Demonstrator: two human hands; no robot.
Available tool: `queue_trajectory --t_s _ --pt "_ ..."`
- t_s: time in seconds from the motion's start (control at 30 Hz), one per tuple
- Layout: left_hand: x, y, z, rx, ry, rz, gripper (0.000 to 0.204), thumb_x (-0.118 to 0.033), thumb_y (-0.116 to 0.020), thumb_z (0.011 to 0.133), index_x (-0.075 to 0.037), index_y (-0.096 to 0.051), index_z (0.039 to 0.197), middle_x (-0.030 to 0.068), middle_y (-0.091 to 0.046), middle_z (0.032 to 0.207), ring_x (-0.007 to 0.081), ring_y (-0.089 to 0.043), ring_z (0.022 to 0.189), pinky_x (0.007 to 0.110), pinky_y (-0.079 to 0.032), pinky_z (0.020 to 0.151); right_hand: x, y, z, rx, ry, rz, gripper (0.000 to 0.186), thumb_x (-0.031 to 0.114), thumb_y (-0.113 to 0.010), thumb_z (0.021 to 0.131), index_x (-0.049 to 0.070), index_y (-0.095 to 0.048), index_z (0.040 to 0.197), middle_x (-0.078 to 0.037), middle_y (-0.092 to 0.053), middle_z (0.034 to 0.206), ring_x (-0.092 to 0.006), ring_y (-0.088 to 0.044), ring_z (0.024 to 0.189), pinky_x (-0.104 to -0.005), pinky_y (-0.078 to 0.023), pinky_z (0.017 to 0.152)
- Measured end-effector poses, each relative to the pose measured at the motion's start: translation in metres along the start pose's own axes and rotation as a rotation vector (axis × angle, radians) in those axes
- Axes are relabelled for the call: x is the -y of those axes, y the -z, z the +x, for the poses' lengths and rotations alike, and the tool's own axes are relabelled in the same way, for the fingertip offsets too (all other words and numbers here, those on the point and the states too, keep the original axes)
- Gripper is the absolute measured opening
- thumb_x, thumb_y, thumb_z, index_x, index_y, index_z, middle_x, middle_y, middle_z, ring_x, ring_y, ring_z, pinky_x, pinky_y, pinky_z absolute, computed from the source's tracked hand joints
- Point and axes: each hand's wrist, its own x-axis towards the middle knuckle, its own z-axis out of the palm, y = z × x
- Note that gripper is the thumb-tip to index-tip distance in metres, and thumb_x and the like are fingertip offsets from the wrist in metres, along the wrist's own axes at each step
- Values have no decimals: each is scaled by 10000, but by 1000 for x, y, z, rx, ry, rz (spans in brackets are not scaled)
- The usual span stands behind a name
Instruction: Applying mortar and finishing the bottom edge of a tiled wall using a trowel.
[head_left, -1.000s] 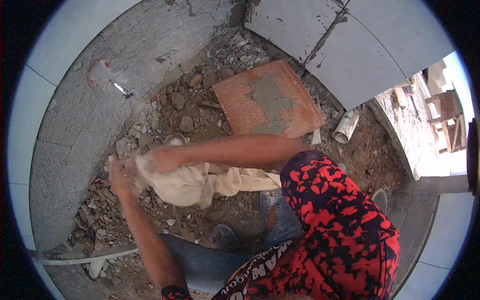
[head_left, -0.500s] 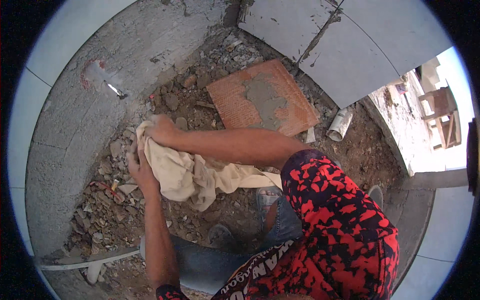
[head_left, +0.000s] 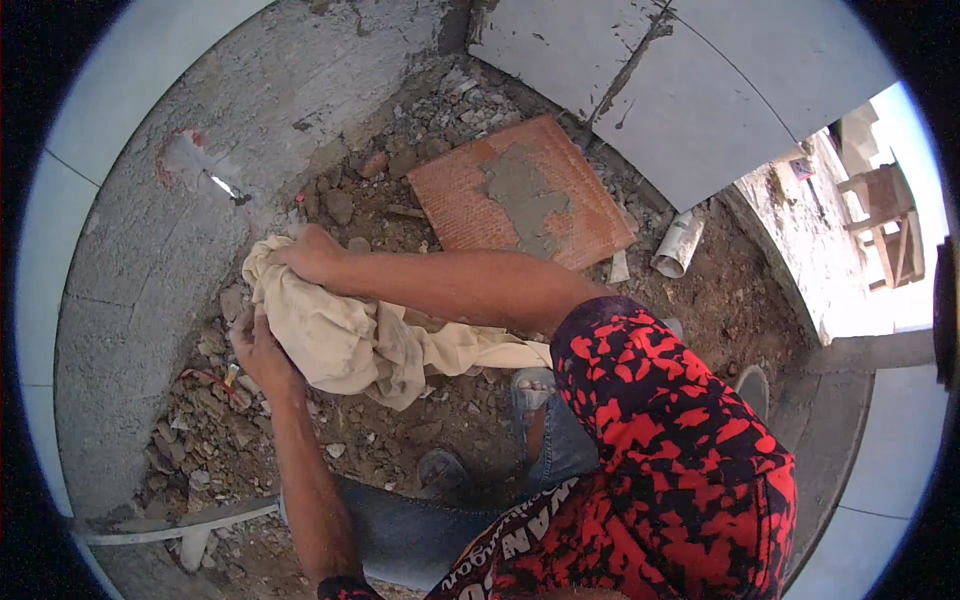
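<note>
Beige cloth, bunched up, held between both hands above the rubble near the grey wall.

Head view:
- Right hand sits on the upper end of the cloth, fingers curled down into the folds, gripping a wad.
- Left hand is at the lower left edge of the bundle, fingers wrapped under and round the fabric; fingertips mostly hidden, so exact pinch can't be read.
- Loose tail of the cloth trails right, along under the right forearm, toward the red-black shirt.
- Behind the hands: orange tile lying flat on dirt with a grey mortar smear on it. White pipe stub just right of the tile. Pale wall panels further back.
- Sandalled foot on the ground below the cloth tail.

Handling judgement: soft, limp, light, no stiffness, drapes and folds wherever unsupported. Looks dusty, not slippery. Not fragile, could snag on sharp rubble if it drags. Best held by gathered handfuls at two ends, as now; a single edge pinch would let the rest sag to the ground.
</note>
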Motion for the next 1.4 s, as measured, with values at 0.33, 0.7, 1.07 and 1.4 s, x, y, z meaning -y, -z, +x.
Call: queue_trajectory --t_s 0.33,0.7,1.07,1.4 --pt "-5 -3 0 92 20 -268 194 -157 -531 872 5 -508 976 82 -584 907 152 -571 779 279 -478 672 -3 1 9 -51 -85 20 392 198 -672 640 -117 -580 855 -196 -609 875 -236 -584 812 -356 -452 700" --pt "-7 -10 0 188 43 -240 451 -348 -422 910 5 -419 1190 117 -509 1115 201 -515 994 332 -419 865 -35 -8 27 12 -89 -76 367 171 -666 668 -45 -584 953 -166 -607 903 -241 -578 817 -347 -446 724" --pt "57 20 4 269 3 90 578 -431 -413 895 -7 -321 1277 145 -451 1207 233 -490 1028 322 -400 878 -71 -45 49 59 432 -520 288 255 -546 742 3 -586 874 -199 -610 779 -360 -597 745 -466 -452 668" --pt "28 28 0 363 350 -254 464 -371 -429 897 7 -397 1166 155 -495 1132 233 -547 901 313 -461 746 -41 -79 -52 394 523 -591 309 252 -555 718 1 -563 898 -208 -597 786 -381 -584 748 -487 -442 693"
